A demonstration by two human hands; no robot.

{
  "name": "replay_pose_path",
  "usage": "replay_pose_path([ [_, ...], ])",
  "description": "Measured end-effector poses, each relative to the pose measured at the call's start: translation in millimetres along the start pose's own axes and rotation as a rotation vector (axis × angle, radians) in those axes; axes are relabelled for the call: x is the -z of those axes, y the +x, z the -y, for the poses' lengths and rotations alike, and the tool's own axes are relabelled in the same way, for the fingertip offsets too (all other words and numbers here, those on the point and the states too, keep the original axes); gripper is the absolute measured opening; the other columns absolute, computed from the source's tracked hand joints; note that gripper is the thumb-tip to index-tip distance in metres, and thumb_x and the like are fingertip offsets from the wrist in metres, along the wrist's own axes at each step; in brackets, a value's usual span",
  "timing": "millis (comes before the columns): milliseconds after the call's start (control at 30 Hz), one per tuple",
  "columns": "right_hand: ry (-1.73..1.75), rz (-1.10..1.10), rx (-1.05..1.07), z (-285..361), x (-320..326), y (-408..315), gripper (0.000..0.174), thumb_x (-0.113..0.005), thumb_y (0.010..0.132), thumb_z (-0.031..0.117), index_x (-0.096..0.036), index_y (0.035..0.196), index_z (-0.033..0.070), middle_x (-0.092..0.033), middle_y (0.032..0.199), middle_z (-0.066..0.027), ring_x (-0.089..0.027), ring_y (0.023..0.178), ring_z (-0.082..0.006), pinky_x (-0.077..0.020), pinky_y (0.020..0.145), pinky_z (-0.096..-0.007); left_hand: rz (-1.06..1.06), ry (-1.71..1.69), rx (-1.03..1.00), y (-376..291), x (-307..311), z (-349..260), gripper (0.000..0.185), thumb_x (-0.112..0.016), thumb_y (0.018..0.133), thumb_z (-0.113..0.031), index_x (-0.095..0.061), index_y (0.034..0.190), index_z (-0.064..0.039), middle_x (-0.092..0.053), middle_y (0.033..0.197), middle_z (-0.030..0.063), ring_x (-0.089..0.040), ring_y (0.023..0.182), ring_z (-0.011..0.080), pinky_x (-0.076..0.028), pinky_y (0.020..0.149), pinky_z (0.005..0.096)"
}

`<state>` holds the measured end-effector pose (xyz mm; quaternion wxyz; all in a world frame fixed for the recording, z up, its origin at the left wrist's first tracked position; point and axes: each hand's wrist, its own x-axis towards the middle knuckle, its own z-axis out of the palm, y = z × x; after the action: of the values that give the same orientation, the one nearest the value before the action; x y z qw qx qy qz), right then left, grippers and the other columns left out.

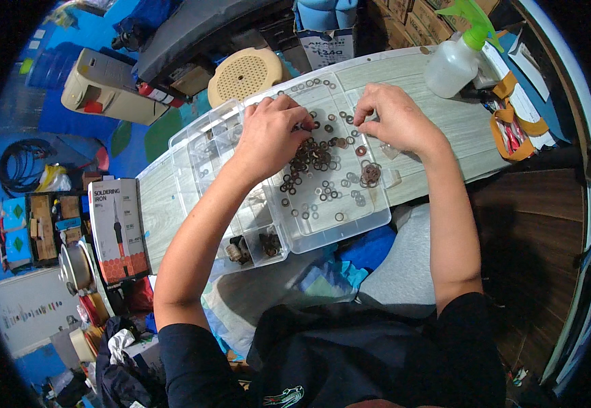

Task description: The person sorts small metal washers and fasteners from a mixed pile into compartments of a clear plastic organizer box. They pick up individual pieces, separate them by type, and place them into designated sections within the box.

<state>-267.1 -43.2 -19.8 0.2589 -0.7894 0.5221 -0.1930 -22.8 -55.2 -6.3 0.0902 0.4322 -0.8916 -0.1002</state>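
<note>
An open clear plastic organizer box (295,245) lies on the light wood-grain table. Many small ring washers (308,158) are heaped and scattered over its lid, with a stack of brown rings (371,174) near the right edge. My left hand (277,130) is over the upper left of the heap, thumb and fingertips pinched around small dark rings. At the lid's right edge my right hand (389,115) has its thumb and index finger close together beside a few rings; whether anything is between them is hidden. Dark parts (270,244) sit in a front compartment.
A spray bottle (451,66) with a green head stands at the back right, near an orange-trimmed pouch (514,130). A soldering iron box (118,229) is at the table's left end. Beyond the table is a beige plastic stool (244,74).
</note>
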Motion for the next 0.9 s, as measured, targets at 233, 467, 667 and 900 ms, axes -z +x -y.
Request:
replay_pose_path([
  [233, -0.100, 0.025, 0.086, 6, -9, -2, 0.018, -0.077, 0.068, 0.010, -0.072, 0.086, 0.011, -0.062, 0.096, -0.0121, -0.058, 0.103, -0.0309, -0.0459, 0.092, -0.0424, 0.013, -0.033, -0.073, 5, -13, -13, 0.024, -0.078, 0.076, -0.026, -0.071, 0.096, -0.016, -0.062, 0.104, 0.0061, -0.057, 0.102, 0.0284, -0.040, 0.089, 0.0433],
  [467, -0.145, 0.087, 0.096, 9, -17, 5, 0.018, -0.079, 0.066, 0.011, -0.068, 0.079, 0.007, -0.061, 0.095, -0.0128, -0.057, 0.103, -0.0320, -0.0437, 0.091, -0.0443, 0.002, -0.026, -0.081, 15, -24, -21, 0.030, -0.082, 0.070, -0.030, -0.071, 0.094, -0.016, -0.062, 0.102, 0.0056, -0.057, 0.101, 0.0289, -0.040, 0.088, 0.0446],
  [667, -0.112, 0.102, 0.076, 6, -19, 5, 0.015, -0.078, 0.068, 0.012, -0.066, 0.075, 0.006, -0.062, 0.092, -0.0135, -0.058, 0.100, -0.0323, -0.0436, 0.091, -0.0440, 0.062, -0.060, -0.039, 20, -23, -19, 0.021, -0.080, 0.071, -0.030, -0.073, 0.088, -0.018, -0.064, 0.099, 0.0070, -0.058, 0.100, 0.0295, -0.041, 0.089, 0.0460],
  [900, -0.037, 0.218, -0.015, 10, -2, 1, 0.017, -0.077, 0.074, 0.017, -0.064, 0.079, 0.008, -0.059, 0.095, -0.0071, -0.055, 0.103, -0.0256, -0.0450, 0.091, -0.0389, 0.074, -0.094, 0.037, 15, -12, -3, 0.016, -0.077, 0.075, -0.026, -0.074, 0.088, -0.017, -0.064, 0.097, 0.0071, -0.058, 0.101, 0.0294, -0.041, 0.088, 0.0463],
])
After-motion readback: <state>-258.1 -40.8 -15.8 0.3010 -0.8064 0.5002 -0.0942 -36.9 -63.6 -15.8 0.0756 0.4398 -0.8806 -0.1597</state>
